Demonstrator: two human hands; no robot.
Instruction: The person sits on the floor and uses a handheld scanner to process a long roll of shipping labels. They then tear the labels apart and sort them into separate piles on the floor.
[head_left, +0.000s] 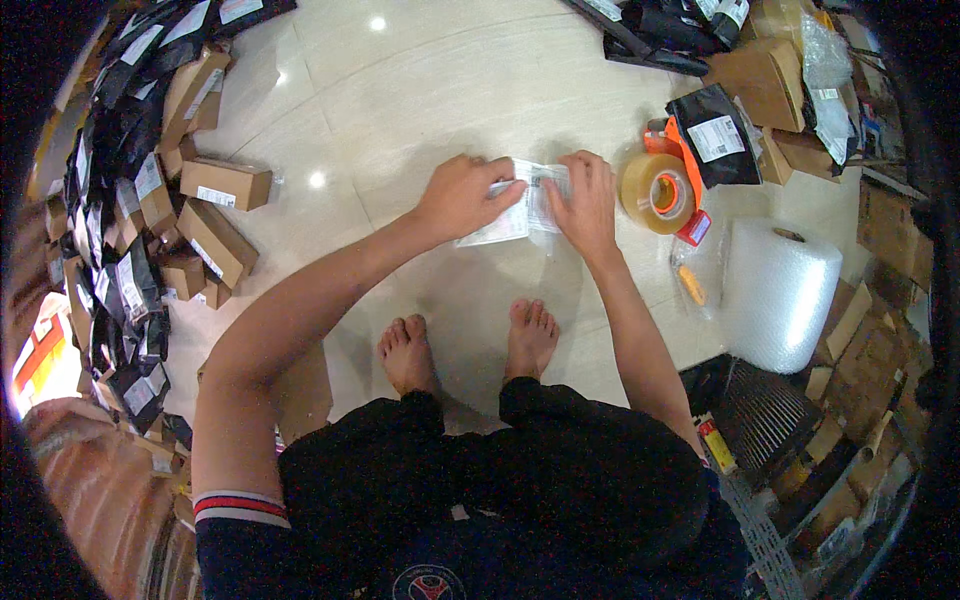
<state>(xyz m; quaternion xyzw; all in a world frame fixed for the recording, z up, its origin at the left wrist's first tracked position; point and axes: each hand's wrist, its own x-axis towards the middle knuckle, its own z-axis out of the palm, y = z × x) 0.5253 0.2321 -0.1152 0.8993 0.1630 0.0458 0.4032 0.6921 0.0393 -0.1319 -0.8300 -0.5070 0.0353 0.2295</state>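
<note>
A small flat packet in clear plastic wrap with printed paper is held out over the tiled floor in front of my feet. On its left part, my left hand grips it with thumb and curled fingers. My right hand pinches its right edge, thumb on top. Just right of my right hand, an orange tape dispenser lies on the floor with a large roll of clear packing tape. The underside of the packet is hidden.
Cardboard boxes and black mailing bags are heaped on the left. A bubble wrap roll, a yellow-handled cutter and a labelled black mailing bag are on the right. A black plastic crate sits beside my right arm.
</note>
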